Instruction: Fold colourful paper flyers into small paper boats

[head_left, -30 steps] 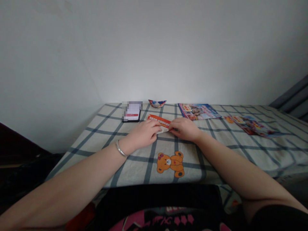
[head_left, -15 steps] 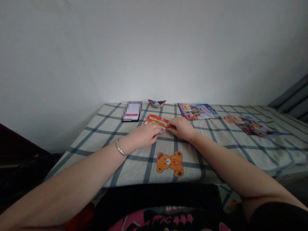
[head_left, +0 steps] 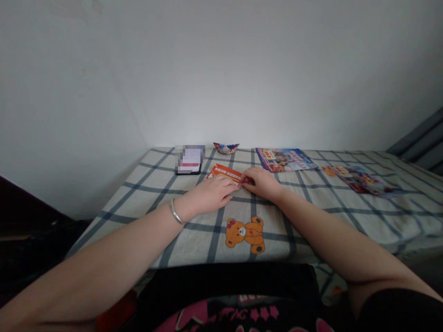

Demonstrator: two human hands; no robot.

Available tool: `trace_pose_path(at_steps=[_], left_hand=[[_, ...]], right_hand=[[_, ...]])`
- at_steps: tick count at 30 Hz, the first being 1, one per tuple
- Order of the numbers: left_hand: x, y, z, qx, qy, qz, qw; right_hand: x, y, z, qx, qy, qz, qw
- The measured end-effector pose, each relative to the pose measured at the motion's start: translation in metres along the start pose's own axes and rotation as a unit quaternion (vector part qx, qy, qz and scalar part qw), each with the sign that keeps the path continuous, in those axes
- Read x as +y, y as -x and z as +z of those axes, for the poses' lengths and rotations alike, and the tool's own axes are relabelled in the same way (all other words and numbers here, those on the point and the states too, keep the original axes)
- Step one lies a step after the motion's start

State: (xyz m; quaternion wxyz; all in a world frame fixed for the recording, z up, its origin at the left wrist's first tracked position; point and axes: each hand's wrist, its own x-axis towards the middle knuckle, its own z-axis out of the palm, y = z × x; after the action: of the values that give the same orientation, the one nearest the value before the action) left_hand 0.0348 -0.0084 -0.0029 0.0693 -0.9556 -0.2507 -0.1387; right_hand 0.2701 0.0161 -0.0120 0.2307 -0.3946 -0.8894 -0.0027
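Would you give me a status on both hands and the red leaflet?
Left hand pressing flat on red leaflet. Right hand pinching its near corner. Leaflet on checked bedsheet; phone nearby, not blocking.

Left hand point(head_left: 211, 196): palm down on the orange paper strip point(head_left: 223, 171), silver bracelet point(head_left: 176, 213) at the wrist
Right hand point(head_left: 261, 182): fingertips on that strip, touching the left's
Far edge of the checked sheet point(head_left: 145, 193): phone point(head_left: 189, 160), folded paper boat point(head_left: 225, 148), leaflet point(head_left: 285, 159) (a second leaflet point(head_left: 360, 180) lies further right)
Near edge: printed bear point(head_left: 245, 234)
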Motion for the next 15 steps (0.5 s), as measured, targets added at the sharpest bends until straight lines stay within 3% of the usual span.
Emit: trace_pose_path(at_steps=[6, 15], left_hand=[[0.000, -0.001, -0.001, -0.005, -0.018, 0.009, 1.000], [0.004, -0.002, -0.005, -0.013, -0.032, 0.004, 0.999]], right_hand=[[0.002, 0.004, -0.012, -0.022, 0.015, -0.134, 0.991], [-0.007, 0.003, -0.025, -0.040, 0.082, -0.148, 0.985]])
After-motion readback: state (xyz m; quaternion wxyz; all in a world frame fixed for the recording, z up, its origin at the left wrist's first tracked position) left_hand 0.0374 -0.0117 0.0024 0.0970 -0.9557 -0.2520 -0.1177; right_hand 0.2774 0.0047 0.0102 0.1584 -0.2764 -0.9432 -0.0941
